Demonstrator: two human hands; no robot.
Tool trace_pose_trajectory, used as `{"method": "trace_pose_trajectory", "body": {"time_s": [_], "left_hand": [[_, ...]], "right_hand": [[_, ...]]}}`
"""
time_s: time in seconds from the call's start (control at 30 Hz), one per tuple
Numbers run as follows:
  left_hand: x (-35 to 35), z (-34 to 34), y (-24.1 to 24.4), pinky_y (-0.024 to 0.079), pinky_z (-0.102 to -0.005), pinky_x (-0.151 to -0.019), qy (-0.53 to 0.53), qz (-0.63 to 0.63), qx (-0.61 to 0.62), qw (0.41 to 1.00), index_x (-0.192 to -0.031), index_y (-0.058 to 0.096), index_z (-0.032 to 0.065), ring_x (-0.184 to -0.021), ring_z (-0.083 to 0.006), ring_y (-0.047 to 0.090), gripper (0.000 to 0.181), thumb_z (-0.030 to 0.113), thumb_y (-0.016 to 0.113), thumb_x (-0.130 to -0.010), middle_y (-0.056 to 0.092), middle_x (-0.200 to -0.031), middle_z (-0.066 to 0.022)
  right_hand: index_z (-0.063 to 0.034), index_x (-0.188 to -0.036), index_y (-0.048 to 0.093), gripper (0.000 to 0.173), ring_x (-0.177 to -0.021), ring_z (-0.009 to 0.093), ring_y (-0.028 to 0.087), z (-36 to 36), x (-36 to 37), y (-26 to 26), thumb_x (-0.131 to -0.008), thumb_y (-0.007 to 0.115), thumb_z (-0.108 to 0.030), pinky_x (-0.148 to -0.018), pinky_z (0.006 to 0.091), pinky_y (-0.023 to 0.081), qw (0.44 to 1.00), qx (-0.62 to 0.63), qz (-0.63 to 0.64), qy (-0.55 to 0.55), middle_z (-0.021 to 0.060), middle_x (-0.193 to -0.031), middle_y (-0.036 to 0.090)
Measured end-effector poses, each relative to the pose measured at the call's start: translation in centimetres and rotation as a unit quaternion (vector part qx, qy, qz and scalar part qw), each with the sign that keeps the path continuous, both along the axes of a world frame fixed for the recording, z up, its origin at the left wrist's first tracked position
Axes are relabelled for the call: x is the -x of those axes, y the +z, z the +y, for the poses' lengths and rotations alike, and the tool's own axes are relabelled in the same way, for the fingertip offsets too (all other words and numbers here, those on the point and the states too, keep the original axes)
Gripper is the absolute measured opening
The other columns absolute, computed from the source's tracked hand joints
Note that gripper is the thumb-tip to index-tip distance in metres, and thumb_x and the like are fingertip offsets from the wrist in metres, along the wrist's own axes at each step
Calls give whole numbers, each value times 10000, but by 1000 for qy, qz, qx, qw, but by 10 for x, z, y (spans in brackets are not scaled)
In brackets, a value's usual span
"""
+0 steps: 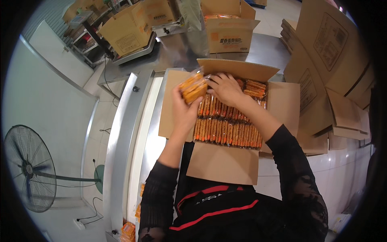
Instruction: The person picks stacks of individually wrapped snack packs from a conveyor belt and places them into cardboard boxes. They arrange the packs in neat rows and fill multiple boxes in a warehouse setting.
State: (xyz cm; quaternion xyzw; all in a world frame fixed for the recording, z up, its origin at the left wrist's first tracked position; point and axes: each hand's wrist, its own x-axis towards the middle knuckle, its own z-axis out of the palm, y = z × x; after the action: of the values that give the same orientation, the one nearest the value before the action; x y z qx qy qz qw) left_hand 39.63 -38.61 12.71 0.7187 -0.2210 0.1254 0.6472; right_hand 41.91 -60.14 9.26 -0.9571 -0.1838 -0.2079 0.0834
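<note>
My left hand (184, 106) grips a few clear-wrapped packets of orange-brown snack crackers (195, 89) above the left rim of an open cardboard carton (222, 163). Inside the carton, rows of wrapped crackers (228, 131) stand on edge, packed tightly side by side. My right hand (225, 89) reaches over the far part of the carton, its fingers bent down among the packets there. Whether those fingertips grip a packet is hidden. At the far right corner, a group of packets (255, 89) lies turned crosswise to the rows. All four flaps are folded outward.
A conveyor with a white belt (145, 130) runs along the left, with loose packets (128, 231) at its near end. Behind stand a filled carton (229, 36) and a carton on a platform scale (127, 33). Flattened cartons (317, 66) lean at right; a floor fan (28, 168) stands left.
</note>
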Motion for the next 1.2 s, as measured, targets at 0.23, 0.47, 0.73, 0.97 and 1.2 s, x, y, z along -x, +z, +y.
{"method": "trace_pose_trajectory", "body": {"time_s": [0.23,0.47,0.73,0.97,1.2], "left_hand": [[-73,-74,-70,439,-503,-1015,58,-143,-284,946,-1347,487,40,-1189,-452,506,598,-97,664,-792,560,-1228,-229],[-71,-90,-57,384,-470,-1017,143,-129,-585,788,-1398,451,78,-1215,-305,557,619,103,705,-833,574,-1265,-129],[-72,-89,-33,419,-506,-994,119,-108,-662,732,-1355,448,67,-1233,-309,583,587,168,733,-852,577,-1287,-134],[-81,-110,-47,427,-479,-982,141,-131,-692,696,-1331,486,86,-1298,-279,546,520,161,715,-871,572,-1345,-105],[-85,-91,-54,272,-527,-1200,68,-133,-615,774,-1513,377,-28,-1473,-379,354,718,335,652,-958,388,-1564,-225]], "right_hand": [[-117,-1187,679,325,-1233,311,532,-29,17,-26,-952,653,-339,-1086,513,400,998,57,23,3,85,-1224,634],[-93,-1068,689,235,-1207,318,547,-23,21,-43,-925,656,-277,-1093,507,396,998,35,-38,-22,111,-1158,641],[-105,-1189,682,345,-1272,327,532,-22,21,-20,-946,655,-348,-1123,475,382,993,61,106,-7,116,-1235,625],[-137,-1232,689,314,-1255,292,554,-28,19,-14,-974,629,-305,-1019,445,453,982,125,142,-11,77,-1281,623],[-224,-1564,430,698,-1472,398,388,-44,69,-22,-937,718,-333,-1177,566,353,998,-33,46,-24,208,-1605,368]]}}
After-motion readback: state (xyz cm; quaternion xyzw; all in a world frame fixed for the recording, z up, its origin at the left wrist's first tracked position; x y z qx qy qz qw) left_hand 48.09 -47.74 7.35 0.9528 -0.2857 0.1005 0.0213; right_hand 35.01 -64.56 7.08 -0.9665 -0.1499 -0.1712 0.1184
